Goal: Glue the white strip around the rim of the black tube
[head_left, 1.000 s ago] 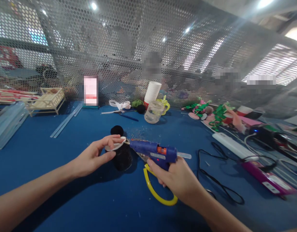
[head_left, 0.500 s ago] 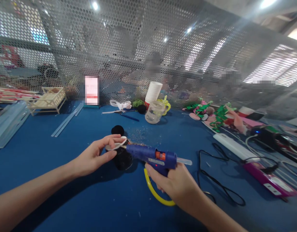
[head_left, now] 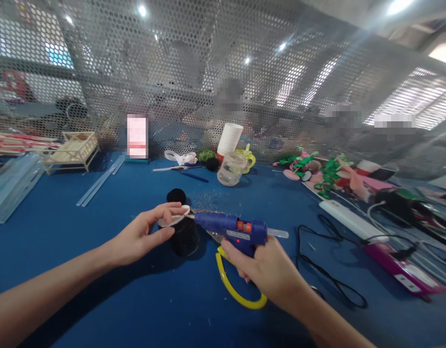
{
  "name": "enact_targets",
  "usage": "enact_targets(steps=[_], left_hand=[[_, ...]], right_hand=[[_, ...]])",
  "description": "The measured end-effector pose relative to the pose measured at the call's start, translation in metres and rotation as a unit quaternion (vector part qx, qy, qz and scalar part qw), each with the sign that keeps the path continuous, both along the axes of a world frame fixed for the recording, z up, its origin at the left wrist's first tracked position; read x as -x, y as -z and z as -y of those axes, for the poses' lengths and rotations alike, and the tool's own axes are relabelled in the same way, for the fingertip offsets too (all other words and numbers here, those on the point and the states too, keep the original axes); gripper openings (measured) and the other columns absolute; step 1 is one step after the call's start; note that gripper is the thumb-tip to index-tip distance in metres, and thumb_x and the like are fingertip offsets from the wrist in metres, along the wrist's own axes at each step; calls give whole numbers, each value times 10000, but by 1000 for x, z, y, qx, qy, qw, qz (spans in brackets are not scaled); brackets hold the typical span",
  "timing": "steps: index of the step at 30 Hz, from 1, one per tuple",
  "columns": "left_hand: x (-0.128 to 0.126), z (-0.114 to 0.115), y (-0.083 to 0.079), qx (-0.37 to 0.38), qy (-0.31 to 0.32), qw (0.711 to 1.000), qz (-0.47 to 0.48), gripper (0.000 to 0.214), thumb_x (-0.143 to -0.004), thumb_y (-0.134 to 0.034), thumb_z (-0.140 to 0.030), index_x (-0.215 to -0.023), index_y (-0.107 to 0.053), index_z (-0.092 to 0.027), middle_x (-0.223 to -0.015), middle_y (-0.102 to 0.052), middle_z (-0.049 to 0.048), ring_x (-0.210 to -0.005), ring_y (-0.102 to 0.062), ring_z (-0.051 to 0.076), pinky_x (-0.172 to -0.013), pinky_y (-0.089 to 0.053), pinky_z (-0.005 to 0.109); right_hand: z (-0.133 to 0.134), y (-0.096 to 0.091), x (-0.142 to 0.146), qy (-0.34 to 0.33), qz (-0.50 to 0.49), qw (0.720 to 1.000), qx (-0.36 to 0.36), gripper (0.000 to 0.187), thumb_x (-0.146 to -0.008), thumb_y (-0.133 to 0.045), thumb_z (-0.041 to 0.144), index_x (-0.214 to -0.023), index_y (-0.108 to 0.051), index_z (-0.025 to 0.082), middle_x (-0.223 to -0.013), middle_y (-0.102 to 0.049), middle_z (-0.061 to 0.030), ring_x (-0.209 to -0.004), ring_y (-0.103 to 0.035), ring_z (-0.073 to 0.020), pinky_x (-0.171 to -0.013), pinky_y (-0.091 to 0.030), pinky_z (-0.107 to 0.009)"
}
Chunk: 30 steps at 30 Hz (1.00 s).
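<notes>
My left hand [head_left: 154,229] is closed on the white rim of a paper cup [head_left: 185,239] whose side is covered in black. Its fingers lie over the rim and the thumb rests against the near side. In my right hand [head_left: 259,261] is a blue hot glue gun [head_left: 223,227], with a clear glue stick [head_left: 279,233] poking out of its back and a small red light lit. The gun's metal nozzle points left, close to the rim. Behind the cup sits a black ball of yarn [head_left: 176,196]. Scissors with yellow handles [head_left: 237,295] lie below the gun.
A clear plastic jar [head_left: 231,169] and stacked white paper cups [head_left: 230,137] stand at the back. On the right are a black cable [head_left: 335,278] and a purple-and-white power strip [head_left: 404,268]. A small wooden frame [head_left: 72,150] stands at left, beside clear glue sticks [head_left: 18,181].
My right hand has drawn the glue gun slightly to the right, its nozzle pulling back from the cup's rim. My left hand has stayed nearly in place.
</notes>
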<state>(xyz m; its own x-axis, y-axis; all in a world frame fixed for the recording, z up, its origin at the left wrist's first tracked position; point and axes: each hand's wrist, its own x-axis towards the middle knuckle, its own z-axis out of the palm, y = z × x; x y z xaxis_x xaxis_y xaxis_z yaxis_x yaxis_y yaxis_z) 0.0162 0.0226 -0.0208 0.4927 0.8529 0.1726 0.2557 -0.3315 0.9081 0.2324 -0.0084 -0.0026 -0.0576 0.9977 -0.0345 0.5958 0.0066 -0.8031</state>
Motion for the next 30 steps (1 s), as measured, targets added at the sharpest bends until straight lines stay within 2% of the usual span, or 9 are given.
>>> enact_targets(steps=[4,13,19,24,30], left_hand=[[0,-1,0,-9,-5,1000,-9,118,-803,-486,-271,-730,-470,-179,-1240,-516,118,-1244,-328,266,-1009,-239,475],[0,0,1,6,-4,1000,8,150,-803,-495,-266,-688,-450,-181,-1253,-507,101,-1233,-347,252,-1007,-249,454],[-1,1,1,10,1,1000,28,165,-801,-507,-287,-680,-464,-182,-1247,-518,86,-1239,-341,248,-1018,-233,452],[0,0,1,-7,2,1000,7,154,-810,-493,-267,-689,-464,-176,-1247,-515,101,-1248,-321,252,-1017,-235,455],[1,-1,2,-12,0,1000,-8,156,-808,-495,-286,-707,-456,-173,-1252,-507,116,-1247,-315,268,-1011,-230,467]], right_hand=[[-3,1,0,20,-18,1000,0,192,-663,-513,288,-514,-438,194,-314,-411,61,-267,-396,-79,-288,-347,-186],[3,3,0,-22,21,999,-16,179,-674,-496,309,-549,-511,181,-344,-442,41,-292,-419,-101,-319,-373,-215],[8,12,2,11,47,999,7,193,-643,-527,358,-534,-486,204,-379,-455,34,-329,-454,-121,-343,-391,-236],[6,4,0,-20,25,999,12,163,-659,-518,316,-553,-507,191,-386,-470,32,-336,-453,-108,-359,-397,-223],[-5,-1,-4,6,-19,999,30,170,-679,-512,305,-567,-451,193,-328,-403,69,-277,-389,-78,-307,-348,-198]])
